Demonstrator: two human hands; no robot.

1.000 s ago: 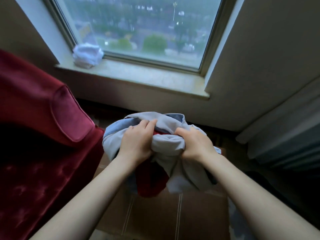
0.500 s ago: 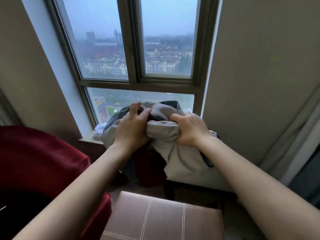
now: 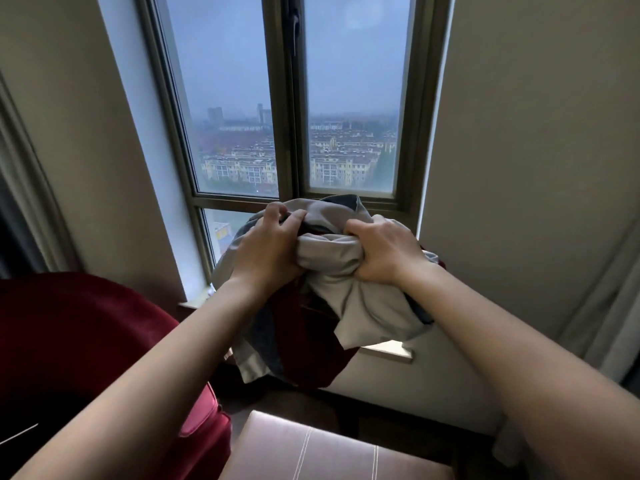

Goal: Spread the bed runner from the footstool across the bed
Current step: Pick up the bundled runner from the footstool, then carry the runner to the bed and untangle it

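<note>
Grey, dark-red and blue cloth of the bed runner [image 3: 360, 306] is hanging bunched up in the air in front of the window [image 3: 294, 98], well above the footstool [image 3: 332, 452] and not touching it. Left hand [image 3: 266, 251] is gripping the upper left of the bundle, fingers curling into the folds. Right hand [image 3: 384, 252] is clenching a grey fold on the right side, fist closing tight on the cloth. Both hands are sitting near each other, with a wad of grey fabric bulging between them. Loose ends of the runner are dangling below the hands and covering part of the windowsill [image 3: 388, 351]. Footstool, brown with white stitch lines, is sitting at the bottom edge. Red velvet armchair [image 3: 86, 341] is standing at left, just beside the footstool. Pale curtain [image 3: 606, 306] is hanging at far right.
</note>
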